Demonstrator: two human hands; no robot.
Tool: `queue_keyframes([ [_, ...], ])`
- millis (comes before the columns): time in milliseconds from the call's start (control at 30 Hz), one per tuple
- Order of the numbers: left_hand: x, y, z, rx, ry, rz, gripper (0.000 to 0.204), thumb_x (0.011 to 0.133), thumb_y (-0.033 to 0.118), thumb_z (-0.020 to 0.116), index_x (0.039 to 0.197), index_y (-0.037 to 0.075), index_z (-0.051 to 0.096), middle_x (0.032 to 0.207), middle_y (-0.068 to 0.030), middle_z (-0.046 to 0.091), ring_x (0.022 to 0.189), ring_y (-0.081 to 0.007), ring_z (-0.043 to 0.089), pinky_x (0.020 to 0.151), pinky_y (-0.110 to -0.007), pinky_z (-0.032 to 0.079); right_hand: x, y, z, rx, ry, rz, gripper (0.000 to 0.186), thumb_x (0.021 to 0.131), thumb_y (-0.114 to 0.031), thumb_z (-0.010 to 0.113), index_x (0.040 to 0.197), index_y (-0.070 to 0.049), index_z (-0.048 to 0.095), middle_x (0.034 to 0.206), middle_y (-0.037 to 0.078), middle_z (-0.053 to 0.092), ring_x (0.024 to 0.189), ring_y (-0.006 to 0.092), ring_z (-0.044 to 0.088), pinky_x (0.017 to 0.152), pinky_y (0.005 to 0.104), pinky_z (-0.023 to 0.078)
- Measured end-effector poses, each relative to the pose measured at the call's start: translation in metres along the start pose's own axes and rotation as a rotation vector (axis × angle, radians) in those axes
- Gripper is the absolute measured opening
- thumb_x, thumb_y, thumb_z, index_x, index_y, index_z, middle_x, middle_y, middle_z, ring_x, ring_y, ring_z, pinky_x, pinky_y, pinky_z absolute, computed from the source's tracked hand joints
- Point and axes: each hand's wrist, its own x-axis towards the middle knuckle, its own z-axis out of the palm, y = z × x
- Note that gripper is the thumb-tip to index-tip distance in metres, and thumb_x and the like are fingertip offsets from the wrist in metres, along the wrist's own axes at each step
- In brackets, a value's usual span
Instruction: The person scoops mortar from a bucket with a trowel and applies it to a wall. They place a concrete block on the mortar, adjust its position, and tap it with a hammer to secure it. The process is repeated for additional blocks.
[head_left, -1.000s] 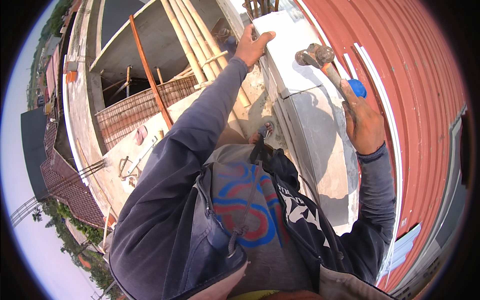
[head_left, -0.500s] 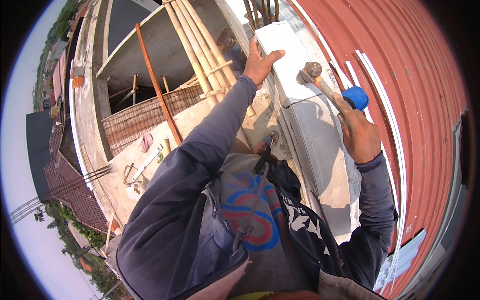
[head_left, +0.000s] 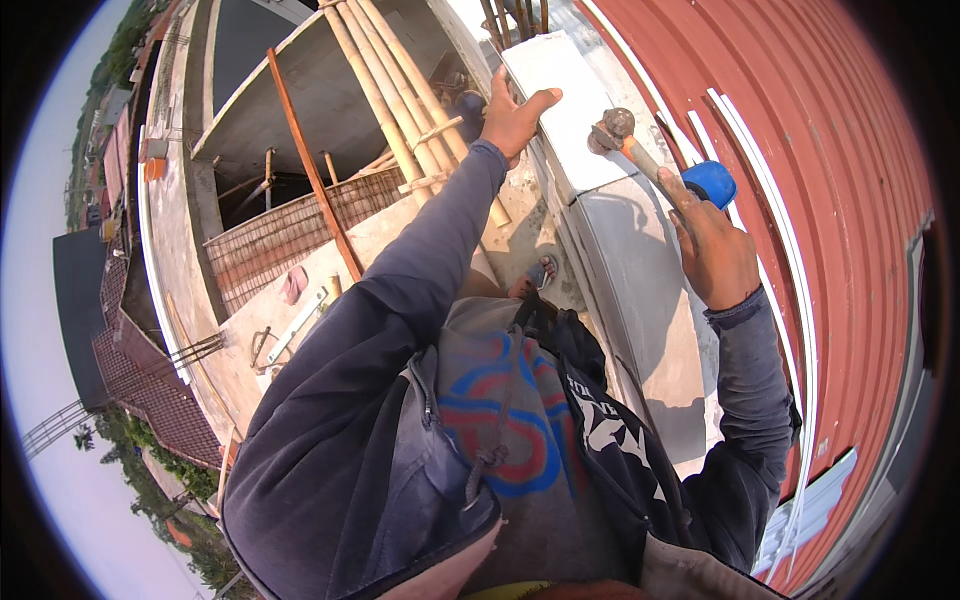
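A white lightweight concrete block (head_left: 565,85) lies on top of a wall, end to end with a greyer block (head_left: 630,235) nearer me. My left hand (head_left: 513,122) rests against the white block's left edge, thumb and forefinger spread; its other fingers are partly hidden. In my right hand (head_left: 718,250) is a mallet (head_left: 640,155), gripped by its handle. The mallet's rounded, mortar-crusted head is over the right edge of the white block, close to the joint; whether it touches cannot be told. A blue rounded object (head_left: 710,183) shows just behind my right hand.
Red corrugated roofing (head_left: 840,250) runs along the right, with long white strips (head_left: 770,190) beside the wall. Bars (head_left: 515,20) stick up past the block's far end. Bamboo poles (head_left: 385,90) and a reddish timber (head_left: 310,165) stand left; a spirit level (head_left: 297,325) lies lower left.
Both hands and the mallet have shifted slightly left and up in the picture, as the view moved a little. My left hand stays at the block's edge, and my right hand keeps the mallet.
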Motion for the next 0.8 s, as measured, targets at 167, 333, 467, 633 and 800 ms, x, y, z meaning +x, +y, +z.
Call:
queue_keyframes([
  [167, 0.0, -0.004, -0.001, -0.003, -0.004, 0.04, 0.123, 0.085, 0.025, 0.085, 0.164, -0.007, -0.003, 0.152, -0.0272, 0.045, 0.132, -0.0306, 0.057, 0.108, -0.039, 0.051, -0.005, -0.009, -0.012, 0.101, 0.124, -0.031, 0.073, 0.094, -0.013, 0.076, 0.159, -0.035, 0.05, 0.077, 0.008, 0.06, 0.058, 0.0265, 0.062, 0.053, 0.04, 0.052],
  [333, -0.003, 0.0, 0.002, -0.035, -0.006, 0.024, 0.123, 0.084, 0.025, 0.085, 0.164, -0.006, -0.003, 0.151, -0.0273, 0.045, 0.131, -0.0307, 0.058, 0.108, -0.04, 0.052, -0.01, -0.008, -0.001, -0.014, 0.019, -0.021, 0.072, 0.094, -0.014, 0.076, 0.158, -0.035, 0.052, 0.079, 0.007, 0.061, 0.058, 0.0267, 0.063, 0.052, 0.0396, 0.052],
  [467, -0.002, -0.002, 0.001, -0.021, 0.024, 0.029, 0.124, 0.085, 0.024, 0.085, 0.164, -0.006, -0.006, 0.15, -0.028, 0.046, 0.13, -0.0317, 0.059, 0.107, -0.041, 0.053, -0.007, -0.009, -0.008, 0.041, 0.069, -0.002, 0.07, 0.094, -0.014, 0.075, 0.157, -0.035, 0.052, 0.078, 0.007, 0.059, 0.058, 0.0266, 0.063, 0.052, 0.0407, 0.053],
  [633, -0.007, 0.008, 0.009, -0.041, 0.008, 0.002, 0.125, 0.084, 0.023, 0.085, 0.163, -0.005, -0.008, 0.147, -0.0304, 0.047, 0.127, -0.0327, 0.061, 0.106, -0.042, 0.054, -0.01, -0.009, -0.007, -0.067, -0.015, 0.029, 0.068, 0.095, -0.015, 0.074, 0.157, -0.034, 0.053, 0.081, 0.009, 0.061, 0.058, 0.0274, 0.064, 0.053, 0.042, 0.053],
  [800, -0.007, 0.006, 0.006, -0.054, 0.039, 0.001, 0.122, 0.084, 0.021, 0.086, 0.162, -0.004, -0.005, 0.142, -0.0301, 0.049, 0.125, -0.032, 0.062, 0.105, -0.041, 0.054, -0.014, -0.009, -0.003, -0.008, 0.059, 0.034, 0.067, 0.096, -0.017, 0.072, 0.157, -0.035, 0.052, 0.083, 0.008, 0.063, 0.059, 0.0277, 0.065, 0.053, 0.0415, 0.054],
])
